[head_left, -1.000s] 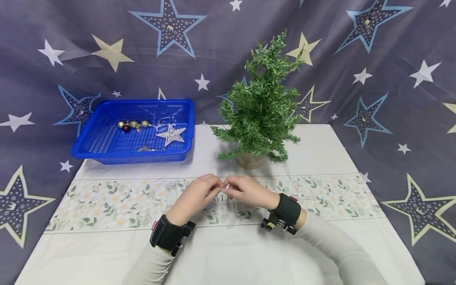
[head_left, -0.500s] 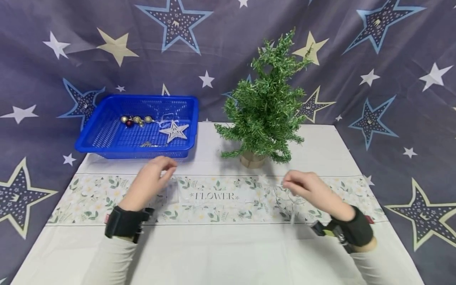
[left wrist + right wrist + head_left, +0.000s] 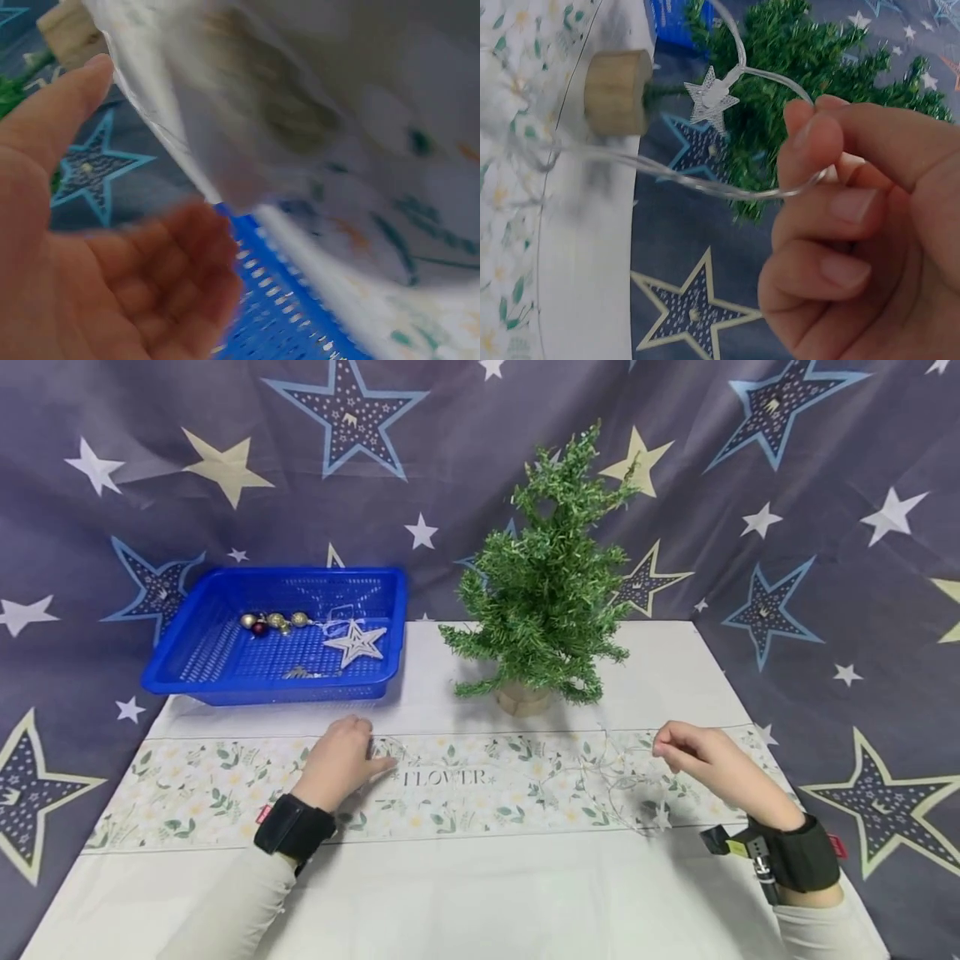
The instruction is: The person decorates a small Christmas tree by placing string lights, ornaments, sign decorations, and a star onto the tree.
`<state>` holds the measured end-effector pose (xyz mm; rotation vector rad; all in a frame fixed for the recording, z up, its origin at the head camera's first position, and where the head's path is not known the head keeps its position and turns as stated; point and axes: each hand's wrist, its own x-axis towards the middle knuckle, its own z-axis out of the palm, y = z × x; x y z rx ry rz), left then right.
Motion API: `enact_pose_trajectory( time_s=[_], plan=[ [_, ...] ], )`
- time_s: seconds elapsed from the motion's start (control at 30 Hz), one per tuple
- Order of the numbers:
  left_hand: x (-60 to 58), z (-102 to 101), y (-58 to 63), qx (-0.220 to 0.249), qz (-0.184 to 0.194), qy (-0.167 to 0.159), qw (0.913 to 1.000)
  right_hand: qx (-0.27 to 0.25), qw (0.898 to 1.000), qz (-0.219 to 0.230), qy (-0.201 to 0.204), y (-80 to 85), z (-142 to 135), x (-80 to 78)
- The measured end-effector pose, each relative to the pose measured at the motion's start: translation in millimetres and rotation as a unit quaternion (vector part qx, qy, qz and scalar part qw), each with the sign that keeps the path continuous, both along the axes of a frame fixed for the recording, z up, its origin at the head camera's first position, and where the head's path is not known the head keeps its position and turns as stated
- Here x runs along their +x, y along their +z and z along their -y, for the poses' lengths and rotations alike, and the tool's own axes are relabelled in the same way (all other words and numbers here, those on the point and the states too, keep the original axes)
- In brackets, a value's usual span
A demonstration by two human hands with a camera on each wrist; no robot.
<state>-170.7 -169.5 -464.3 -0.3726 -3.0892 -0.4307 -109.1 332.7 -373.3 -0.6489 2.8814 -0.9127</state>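
My right hand (image 3: 708, 764) pinches the clear wire of a string of star lights (image 3: 727, 191) between thumb and forefinger. A clear star-shaped light (image 3: 712, 97) hangs from that wire in the right wrist view. In the head view the wire lies in loops on the floral runner (image 3: 225, 777), with a star light (image 3: 662, 816) below my right hand. My left hand (image 3: 337, 764) is over the runner, left of the word FLOWER, its thumb held away from its fingers. In the left wrist view a blurred, see-through object (image 3: 270, 97) is near the left hand; its kind is unclear.
A small green Christmas tree (image 3: 543, 585) with a wooden base (image 3: 521, 699) stands behind the runner. At the back left is a blue basket (image 3: 273, 692) holding gold and dark red baubles (image 3: 276, 622) and a white star ornament (image 3: 355, 645). A starry cloth backdrop (image 3: 450, 443) encloses the table.
My hands were together at the middle of the runner a second ago. They have moved apart, left hand leftward and right hand rightward, drawing the light string to the right.
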Motion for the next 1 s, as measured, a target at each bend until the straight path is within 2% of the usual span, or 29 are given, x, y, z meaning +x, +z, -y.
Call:
enact_pose_trajectory(
  time_s=[0.13,0.23,0.33,0.43,0.5,0.57,0.63,0.7,0.77,0.87,1.0],
  plan=[
    [17.5,1.9,1.9,-0.013,0.019,0.066,0.9976,0.001,1.000,0.009,-0.015,-5.3,-5.3,1.1],
    [23.8,5.1,-0.6,-0.009,0.034,0.073,0.9967,-0.008,0.999,0.021,-0.023,-8.4,-12.0,1.7],
    [24.9,6.2,-3.4,0.019,0.031,0.064,0.9973,-0.022,0.999,0.025,-0.012,-10.4,-20.9,0.8],
    [25.7,3.0,-0.1,0.053,-0.010,0.030,0.9981,-0.030,0.999,0.010,0.003,-10.0,-33.0,2.1],
    [25.5,-2.1,9.5,0.078,-0.033,-0.002,0.9964,-0.027,1.000,-0.003,-0.011,-7.3,-42.9,6.2],
    [23.0,-9.0,25.8,0.086,-0.051,-0.038,0.9942,-0.023,0.999,-0.016,-0.042,-3.2,-53.5,12.2],
    [14.8,-15.8,44.6,0.082,-0.062,-0.076,0.9918,-0.022,0.995,-0.023,-0.091,2.2,-63.4,18.2],
    [0.1,-20.7,62.7,0.055,-0.065,-0.111,0.9902,-0.029,0.990,-0.023,-0.138,8.2,-71.4,23.1],
    [-20.1,-22.4,76.8,0.024,-0.072,-0.144,0.9867,-0.041,0.984,-0.032,-0.172,12.9,-76.4,24.9],
    [-56.3,-24.1,94.6,-0.011,-0.075,-0.189,0.9791,-0.059,0.976,-0.056,-0.203,20.8,-79.9,26.9],
    [-94.6,-24.0,111.5,-0.011,-0.069,-0.235,0.9696,-0.070,0.968,-0.082,-0.224,32.6,-79.3,29.7]
  ],
)
